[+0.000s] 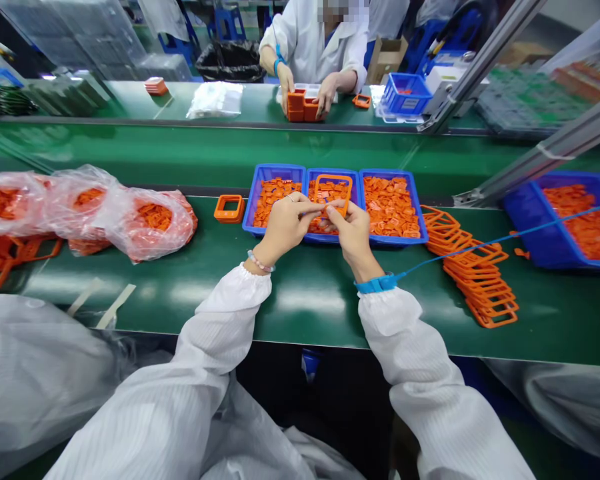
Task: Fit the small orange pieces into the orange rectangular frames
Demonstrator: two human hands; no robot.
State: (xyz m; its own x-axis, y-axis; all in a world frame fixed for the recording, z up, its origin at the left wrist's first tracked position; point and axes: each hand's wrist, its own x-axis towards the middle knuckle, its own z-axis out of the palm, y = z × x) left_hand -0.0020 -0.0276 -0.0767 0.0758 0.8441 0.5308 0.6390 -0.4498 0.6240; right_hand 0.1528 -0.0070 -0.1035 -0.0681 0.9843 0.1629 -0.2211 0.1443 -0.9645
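Note:
My right hand (354, 233) holds a thin orange rectangular frame (334, 177) upright, its fingers closed on the lower part. At the frame's lower left, my left hand (289, 225) pinches with thumb and forefinger; whatever sits between those fingertips is too small to make out. Both hands are above the front of a blue middle bin (314, 172) with small orange pieces. Similar pieces fill the blue left bin (249, 208) and the blue right bin (397, 241). A thicker orange frame (229, 216) lies left of the bins.
Overlapping orange frames (480, 277) lie to the right, below a blue strap cord (460, 250). Further right stands another blue bin (540, 230). Plastic bags of orange pieces (155, 223) lie left. A metal post (535, 157) rises at right. Opposite, a co-worker handles orange parts (303, 107).

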